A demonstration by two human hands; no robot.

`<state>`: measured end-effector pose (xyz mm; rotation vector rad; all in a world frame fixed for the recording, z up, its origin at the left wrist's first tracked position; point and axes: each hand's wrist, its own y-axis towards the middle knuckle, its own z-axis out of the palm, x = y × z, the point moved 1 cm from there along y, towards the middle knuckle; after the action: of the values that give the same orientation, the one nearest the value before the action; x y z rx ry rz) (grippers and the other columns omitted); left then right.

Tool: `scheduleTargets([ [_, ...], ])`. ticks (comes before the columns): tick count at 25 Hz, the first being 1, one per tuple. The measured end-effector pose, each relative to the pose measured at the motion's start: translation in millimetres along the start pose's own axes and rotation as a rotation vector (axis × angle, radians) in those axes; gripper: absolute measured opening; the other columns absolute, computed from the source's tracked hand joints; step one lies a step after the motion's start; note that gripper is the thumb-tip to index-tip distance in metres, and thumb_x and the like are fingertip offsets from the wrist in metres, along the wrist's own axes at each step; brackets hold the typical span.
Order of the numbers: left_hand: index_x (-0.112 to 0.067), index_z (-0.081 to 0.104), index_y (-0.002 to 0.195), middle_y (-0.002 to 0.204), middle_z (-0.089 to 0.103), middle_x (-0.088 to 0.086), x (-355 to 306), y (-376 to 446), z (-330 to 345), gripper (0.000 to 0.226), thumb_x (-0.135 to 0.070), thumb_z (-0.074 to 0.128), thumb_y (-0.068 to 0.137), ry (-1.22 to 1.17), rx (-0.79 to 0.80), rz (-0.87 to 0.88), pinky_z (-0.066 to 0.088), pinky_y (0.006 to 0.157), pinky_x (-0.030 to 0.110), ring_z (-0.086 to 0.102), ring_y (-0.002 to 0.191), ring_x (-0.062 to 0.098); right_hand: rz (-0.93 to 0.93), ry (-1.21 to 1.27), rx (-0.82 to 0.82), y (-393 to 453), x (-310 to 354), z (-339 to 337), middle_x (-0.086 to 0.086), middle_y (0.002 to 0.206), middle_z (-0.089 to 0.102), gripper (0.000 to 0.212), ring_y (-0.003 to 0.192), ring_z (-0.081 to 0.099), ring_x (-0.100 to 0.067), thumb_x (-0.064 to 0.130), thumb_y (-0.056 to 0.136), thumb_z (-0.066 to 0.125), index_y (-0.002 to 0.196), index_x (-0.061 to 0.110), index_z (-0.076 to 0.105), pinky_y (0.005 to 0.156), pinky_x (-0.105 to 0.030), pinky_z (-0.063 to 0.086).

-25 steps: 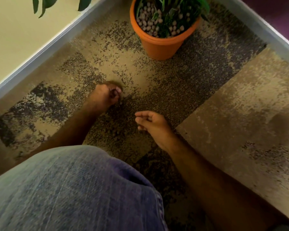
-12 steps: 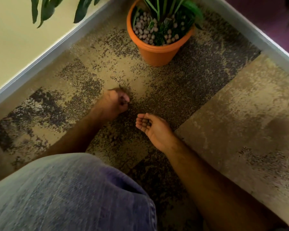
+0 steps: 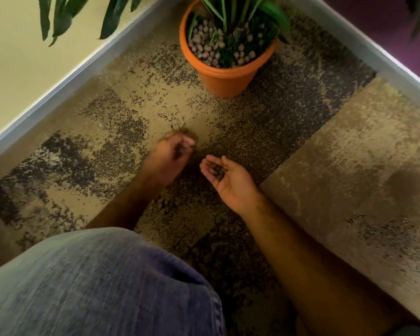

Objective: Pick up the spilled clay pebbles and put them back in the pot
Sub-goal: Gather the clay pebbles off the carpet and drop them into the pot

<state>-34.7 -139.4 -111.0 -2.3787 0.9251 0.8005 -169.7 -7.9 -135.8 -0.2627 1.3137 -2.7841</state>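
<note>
An orange pot point(image 3: 224, 77) with a green plant stands on the carpet at the top middle; grey-brown clay pebbles point(image 3: 207, 48) cover its soil. My left hand point(image 3: 170, 154) is curled into a loose fist just above the carpet, blurred, with dark pebbles between the fingers. My right hand point(image 3: 228, 177) is beside it, palm up and cupped, with a few dark pebbles point(image 3: 216, 169) lying on the fingers. Several spilled pebbles point(image 3: 164, 203) lie on the carpet below my left wrist, hard to tell from the speckled pattern.
A grey baseboard point(image 3: 66, 83) runs along the cream wall at the left, another along the purple wall at the right. Dark leaves point(image 3: 58, 15) hang at the top left. My knee in blue denim point(image 3: 95, 282) fills the lower left. Patterned beige and dark carpet covers the floor.
My right hand has turned palm up and opened, showing pebbles in it. My left hand stays fisted near the same carpet spot. The view has shifted so the pot sits lower in the frame.
</note>
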Motion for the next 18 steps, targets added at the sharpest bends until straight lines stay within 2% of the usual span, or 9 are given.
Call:
scheduleTargets([
  [2,-0.021,0.060,0.122,0.117,0.056,-0.001,26,-2,0,0.032,-0.022,0.069,0.091,0.231,0.006,-0.082,0.049,0.085,0.025,0.054,0.100,0.009,0.001,0.010,-0.012,1,2,-2,-0.020,0.105,0.068,0.040,0.102,0.067,-0.027,0.023,0.107,0.037,0.112,-0.008,0.062,0.086,-0.035,0.057],
  [4,-0.017,0.061,0.122,0.121,0.054,0.008,44,-7,6,0.038,-0.019,0.075,0.087,0.317,0.095,-0.123,0.049,0.088,0.033,0.055,0.106,0.021,-0.004,0.013,-0.025,1,3,-5,-0.020,0.105,0.068,0.040,0.103,0.067,-0.027,0.023,0.107,0.037,0.113,-0.008,0.062,0.085,-0.035,0.058],
  [7,-0.013,0.070,0.102,0.109,0.058,0.009,51,-11,11,0.018,-0.004,0.070,0.087,0.291,0.076,-0.031,0.046,0.080,0.029,0.062,0.096,0.027,-0.011,-0.008,-0.042,3,1,-6,-0.020,0.102,0.068,0.039,0.100,0.068,-0.027,0.022,0.107,0.038,0.107,-0.007,0.064,0.081,-0.033,0.061],
  [11,-0.015,0.068,0.099,0.103,0.059,0.000,36,-9,9,0.013,-0.006,0.067,0.090,0.218,0.020,0.014,0.052,0.080,0.033,0.059,0.092,0.018,-0.023,-0.041,-0.050,7,-1,-9,-0.021,0.104,0.069,0.034,0.102,0.069,-0.027,0.019,0.105,0.043,0.110,-0.008,0.064,0.079,-0.033,0.062],
  [13,-0.017,0.068,0.100,0.101,0.059,-0.006,14,-7,11,0.012,-0.011,0.069,0.090,0.126,-0.019,0.110,0.054,0.080,0.030,0.058,0.091,0.011,-0.023,-0.062,-0.044,8,-1,-10,-0.020,0.108,0.069,0.034,0.104,0.069,-0.026,0.019,0.105,0.044,0.114,-0.007,0.063,0.081,-0.032,0.061],
  [16,-0.024,0.066,0.106,0.102,0.061,-0.012,-25,-4,25,0.015,-0.021,0.069,0.091,0.032,0.085,0.238,0.050,0.078,0.018,0.056,0.092,0.001,-0.015,-0.071,-0.011,4,1,-12,-0.016,0.113,0.070,0.030,0.096,0.072,-0.019,0.019,0.104,0.046,0.119,-0.002,0.063,0.075,-0.029,0.061],
  [18,-0.025,0.065,0.112,0.107,0.064,-0.010,-40,-1,35,0.021,-0.021,0.069,0.091,0.052,0.152,0.304,0.044,0.082,0.018,0.052,0.098,0.002,-0.012,-0.087,0.016,3,7,-13,-0.012,0.114,0.071,0.031,0.090,0.072,-0.014,0.018,0.104,0.044,0.123,0.002,0.062,0.068,-0.024,0.059],
])
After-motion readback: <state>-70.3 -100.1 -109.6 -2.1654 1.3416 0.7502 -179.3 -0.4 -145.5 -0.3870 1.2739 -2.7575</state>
